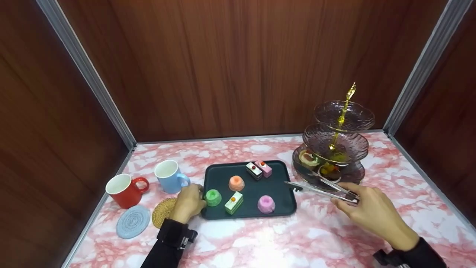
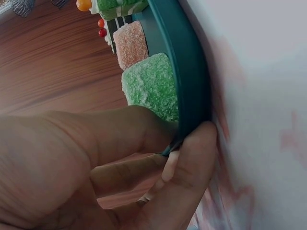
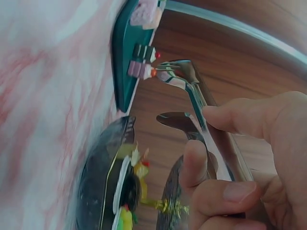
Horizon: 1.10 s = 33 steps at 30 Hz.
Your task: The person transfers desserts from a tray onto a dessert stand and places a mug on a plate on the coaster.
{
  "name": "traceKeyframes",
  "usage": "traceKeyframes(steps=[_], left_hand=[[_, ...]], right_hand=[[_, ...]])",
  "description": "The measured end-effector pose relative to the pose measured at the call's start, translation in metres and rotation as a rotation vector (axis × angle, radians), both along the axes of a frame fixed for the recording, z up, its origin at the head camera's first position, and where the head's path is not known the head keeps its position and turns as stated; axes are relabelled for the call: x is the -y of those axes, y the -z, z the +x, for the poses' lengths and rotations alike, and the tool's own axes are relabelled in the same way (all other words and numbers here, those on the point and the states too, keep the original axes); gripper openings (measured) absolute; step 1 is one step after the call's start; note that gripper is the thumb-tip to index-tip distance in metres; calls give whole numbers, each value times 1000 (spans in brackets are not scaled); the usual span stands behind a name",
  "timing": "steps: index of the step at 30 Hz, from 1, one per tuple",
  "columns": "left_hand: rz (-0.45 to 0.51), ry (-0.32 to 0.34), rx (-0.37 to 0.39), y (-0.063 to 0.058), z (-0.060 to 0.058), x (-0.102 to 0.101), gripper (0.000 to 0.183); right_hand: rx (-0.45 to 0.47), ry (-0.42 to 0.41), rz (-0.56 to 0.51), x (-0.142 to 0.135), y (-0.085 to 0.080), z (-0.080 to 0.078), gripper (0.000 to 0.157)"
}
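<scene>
My left hand (image 1: 189, 201) pinches the left rim of a dark green tray (image 1: 249, 214), thumb inside and fingers outside, as the left wrist view shows. On the tray are a green sugared jelly (image 1: 213, 198), an orange one (image 1: 236, 183), a pink one (image 1: 266, 204), a green layered cake slice (image 1: 234, 203), a dark cake slice (image 1: 254, 171) and a pink cake slice (image 1: 264, 169). My right hand (image 1: 366, 204) holds metal serving tongs (image 3: 211, 134), their tips parted with nothing between them. The tongs reach between the tray and a three-tier glass stand (image 1: 336, 145).
Two tarts, one creamy (image 1: 308, 158) and one fruit-topped (image 1: 329, 172), sit on the stand's bottom tier. At the left stand a red mug (image 1: 124, 191) and a light blue mug (image 1: 168, 176), near a grey-blue coaster (image 1: 133, 221) and a woven tan coaster (image 1: 163, 212). Wooden walls (image 1: 238, 74) enclose the table.
</scene>
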<state>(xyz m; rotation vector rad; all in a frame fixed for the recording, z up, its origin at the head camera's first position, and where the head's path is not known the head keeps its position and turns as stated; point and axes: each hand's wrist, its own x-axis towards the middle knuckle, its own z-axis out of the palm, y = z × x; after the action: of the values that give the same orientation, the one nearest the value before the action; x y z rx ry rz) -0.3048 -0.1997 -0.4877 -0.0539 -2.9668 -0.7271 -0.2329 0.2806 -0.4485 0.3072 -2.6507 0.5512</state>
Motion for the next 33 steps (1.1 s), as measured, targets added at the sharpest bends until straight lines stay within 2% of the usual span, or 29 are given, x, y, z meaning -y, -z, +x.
traceKeyframes(steps=[3, 8, 14, 19, 24, 33], left_hand=[[-5, -7, 19, 0, -1, -1, 21], [6, -7, 45, -1, -2, -2, 24], [25, -3, 46, -3, -2, -3, 34], [30, 3, 28, -3, -1, -3, 32], [39, -8, 43, -2, -1, -2, 33], [17, -12, 19, 0, -1, 0, 33]], right_hand=[[9, -9, -11, 7, 1, -4, 47], [32, -24, -28, 18, 2, -9, 48], [44, -51, -15, 28, 5, -14, 48], [64, -67, -14, 33, 8, -15, 46], [94, -83, -22, 38, 11, -15, 45], [66, -98, -34, 53, 16, -23, 42]])
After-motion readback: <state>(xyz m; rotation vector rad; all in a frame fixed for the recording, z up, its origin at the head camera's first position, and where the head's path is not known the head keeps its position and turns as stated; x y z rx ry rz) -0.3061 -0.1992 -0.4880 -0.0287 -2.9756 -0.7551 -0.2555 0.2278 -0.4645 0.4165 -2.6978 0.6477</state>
